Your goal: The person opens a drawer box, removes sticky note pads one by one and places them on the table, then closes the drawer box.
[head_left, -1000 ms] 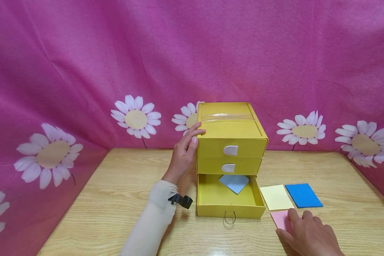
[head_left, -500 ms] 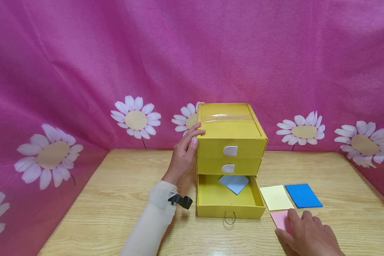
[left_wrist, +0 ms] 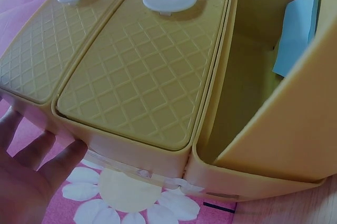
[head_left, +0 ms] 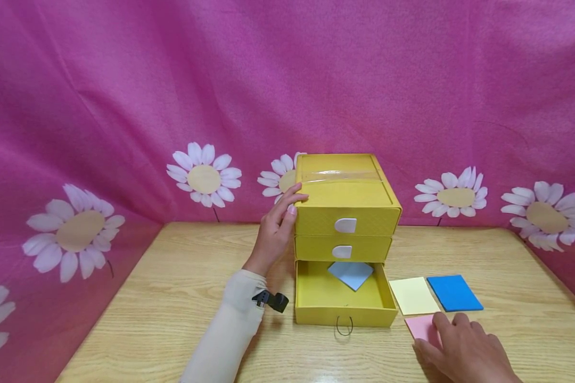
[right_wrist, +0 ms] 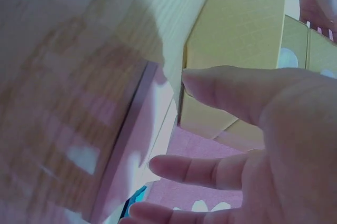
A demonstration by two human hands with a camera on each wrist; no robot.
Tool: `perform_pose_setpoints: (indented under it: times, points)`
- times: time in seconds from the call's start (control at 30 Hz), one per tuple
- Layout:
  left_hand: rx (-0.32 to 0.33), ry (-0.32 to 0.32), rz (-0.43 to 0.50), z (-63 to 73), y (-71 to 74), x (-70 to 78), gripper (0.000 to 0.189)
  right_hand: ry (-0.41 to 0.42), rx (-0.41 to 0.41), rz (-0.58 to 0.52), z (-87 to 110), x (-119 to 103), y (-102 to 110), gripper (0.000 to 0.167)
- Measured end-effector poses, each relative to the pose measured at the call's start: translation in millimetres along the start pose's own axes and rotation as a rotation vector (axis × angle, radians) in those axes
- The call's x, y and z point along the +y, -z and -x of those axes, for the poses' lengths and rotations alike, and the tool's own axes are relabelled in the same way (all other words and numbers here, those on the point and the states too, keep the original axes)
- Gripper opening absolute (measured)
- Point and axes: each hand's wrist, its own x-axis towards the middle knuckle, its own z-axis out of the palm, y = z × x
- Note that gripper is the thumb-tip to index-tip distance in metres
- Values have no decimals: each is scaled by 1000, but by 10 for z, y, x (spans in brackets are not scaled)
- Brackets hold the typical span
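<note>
My left hand (head_left: 275, 229) rests against the upper left edge of a yellow drawer unit (head_left: 342, 194), fingers extended over its edge. The bottom drawer (head_left: 311, 287) is pulled out, and a light blue sticky note pad (head_left: 351, 274) lies in it toward the back. In the left wrist view my left fingers (left_wrist: 60, 163) touch the unit's side. My right hand (head_left: 469, 348) is over a pink sticky note pad (head_left: 421, 328) on the table, covering part of it. In the right wrist view the thumb and fingers stand apart beside the pink pad (right_wrist: 137, 145), with nothing pinched between them.
A pale yellow sticky note pad (head_left: 413, 296) and a blue sticky note pad (head_left: 455, 292) lie right of the drawer. The two upper drawers are closed and carry white tabs (head_left: 345, 225). A pink flowered cloth (head_left: 287, 80) hangs behind the wooden table (head_left: 182, 276).
My right hand has shifted slightly to the right, and a bit more of the pink pad shows. The left hand and drawer unit stay in place.
</note>
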Motion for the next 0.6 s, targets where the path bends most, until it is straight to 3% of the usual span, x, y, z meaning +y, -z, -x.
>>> perform_pose_setpoints:
  times: [0.33,0.6]
  points:
    - [-6,-3,7,1,6,1,30,48,65,12,19,-71,137,48]
    - [-8,4,0,0,10,15,30,72,136,-22,37,-140,227,50]
